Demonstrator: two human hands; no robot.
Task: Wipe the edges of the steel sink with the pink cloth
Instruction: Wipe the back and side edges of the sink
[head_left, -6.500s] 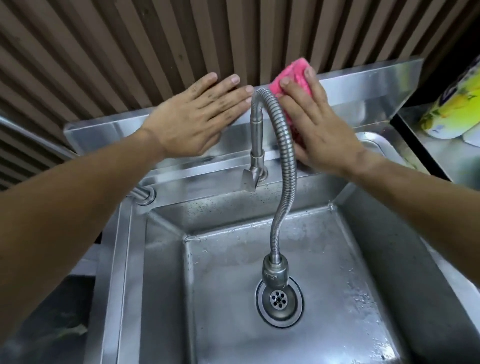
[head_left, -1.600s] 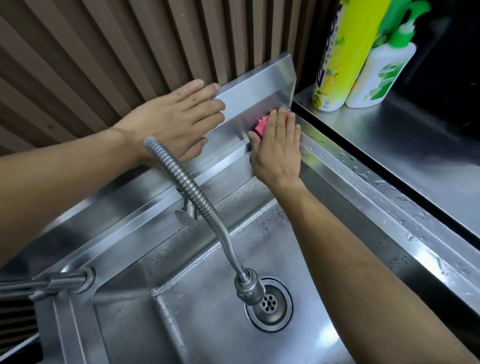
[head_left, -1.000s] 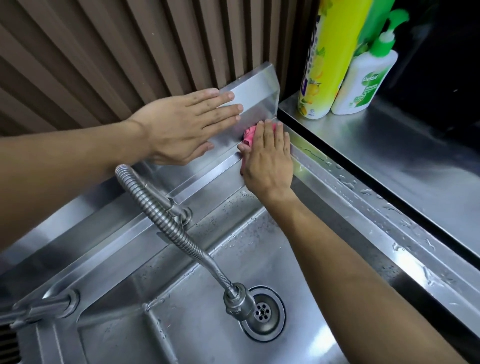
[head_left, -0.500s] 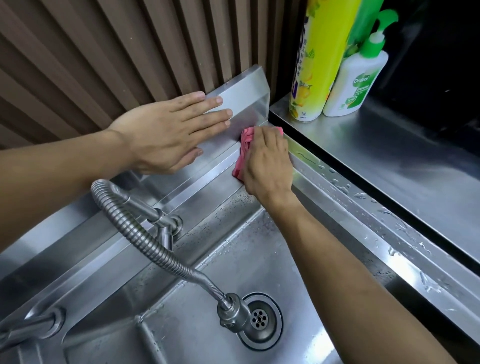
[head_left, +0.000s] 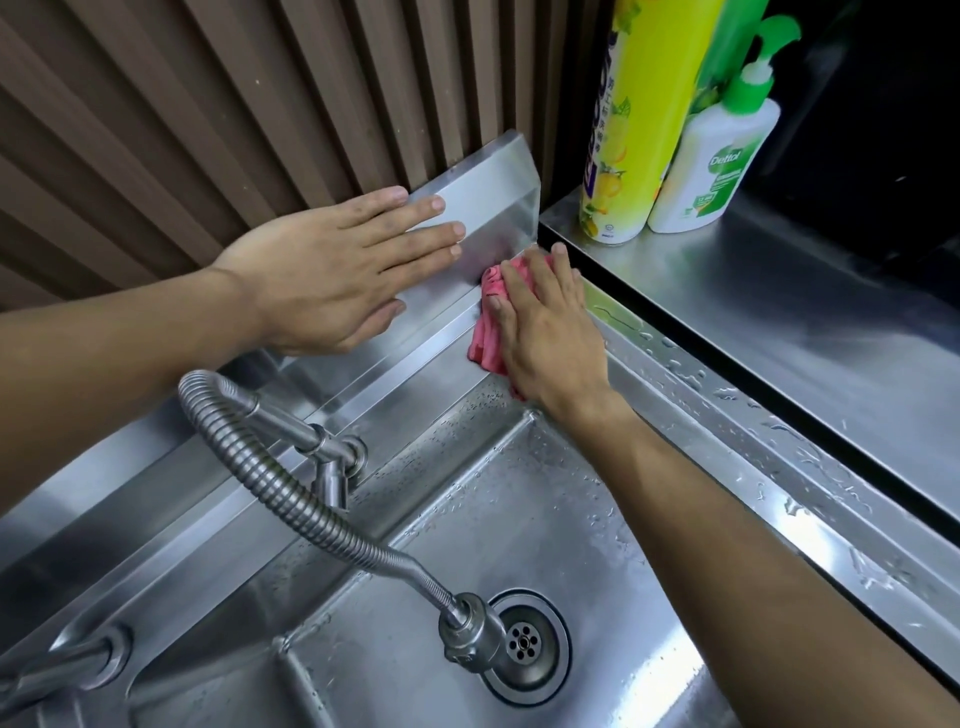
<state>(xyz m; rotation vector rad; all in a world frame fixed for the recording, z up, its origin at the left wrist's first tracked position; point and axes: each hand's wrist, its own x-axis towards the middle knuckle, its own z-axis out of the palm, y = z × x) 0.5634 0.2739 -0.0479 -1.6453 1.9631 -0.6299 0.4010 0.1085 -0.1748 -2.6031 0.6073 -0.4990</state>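
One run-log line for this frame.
right hand presses pink cloth on sink rear-right corner ledge | left hand flat on backsplash | right rim wet

A single head-worn wide-angle view looks steeply down and forward, close over a steel sink (head_left: 779, 457). The slatted wall fills the upper left of the frame, and both forearms enter from the lower edges.

Since the first shot the right hand (head_left: 550, 327) slides the crumpled pink cloth (head_left: 485, 332) off the steel backsplash behind the ribbed flexible steel faucet hose (head_left: 291, 499), down onto the steel sink's back-right corner ledge (head_left: 415, 374). The flat left hand (head_left: 332, 270) shifts right along the backsplash too.
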